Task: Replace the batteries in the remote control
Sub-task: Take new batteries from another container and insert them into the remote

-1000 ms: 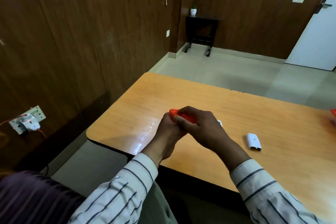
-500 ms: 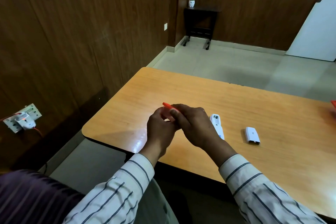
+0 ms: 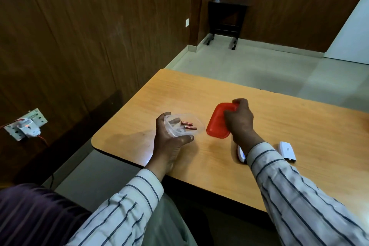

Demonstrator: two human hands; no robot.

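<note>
My left hand (image 3: pixel 168 138) holds a small clear plastic box (image 3: pixel 194 121) from below, just above the wooden table (image 3: pixel 279 126). Two copper-coloured batteries (image 3: pixel 188 125) lie inside the box. My right hand (image 3: pixel 240 119) grips the far edge of the box's red lid (image 3: pixel 216 124), held tilted just right of the box. The white remote control (image 3: pixel 241 154) lies on the table, mostly hidden under my right forearm. Its white battery cover (image 3: pixel 287 150) rests on the table further right.
The table's rounded left corner and near edge are close to my body. A wall socket with a plugged adapter (image 3: pixel 25 126) sits low on the left wall. A dark side table (image 3: pixel 225 18) stands in the far corner.
The red lid has come off the clear box. My hands have parted: the left keeps the box with the batteries, the right has carried the lid to the right.
</note>
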